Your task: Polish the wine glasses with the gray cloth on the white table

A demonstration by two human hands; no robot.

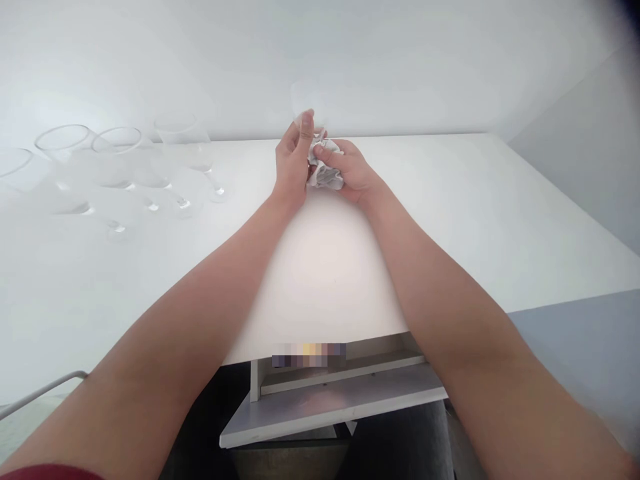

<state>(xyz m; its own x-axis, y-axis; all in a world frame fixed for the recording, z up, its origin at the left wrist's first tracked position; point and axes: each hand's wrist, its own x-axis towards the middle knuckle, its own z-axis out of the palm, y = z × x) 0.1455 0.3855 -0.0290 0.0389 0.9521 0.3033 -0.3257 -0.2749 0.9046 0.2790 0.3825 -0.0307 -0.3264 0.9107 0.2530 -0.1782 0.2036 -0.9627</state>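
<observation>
Near the table's far edge my two hands meet. My left hand (294,152) is closed around a clear glass (303,95), whose faint bowl rises above the thumb; its lower part is hidden by fingers and cloth. Bunched in my right hand (350,167) is a crumpled white cloth (327,175), pressed against the left hand and the glass. To the left stand several clear stemmed glasses, among them a front one (75,207) and a rear one (183,137), with their rims upward.
A white table (320,267) spreads beneath my hands, with a white wall (350,67) behind it. An open drawer (330,400) juts out at the front edge, its contents blurred. At the lower left is a grey curved bar (45,392).
</observation>
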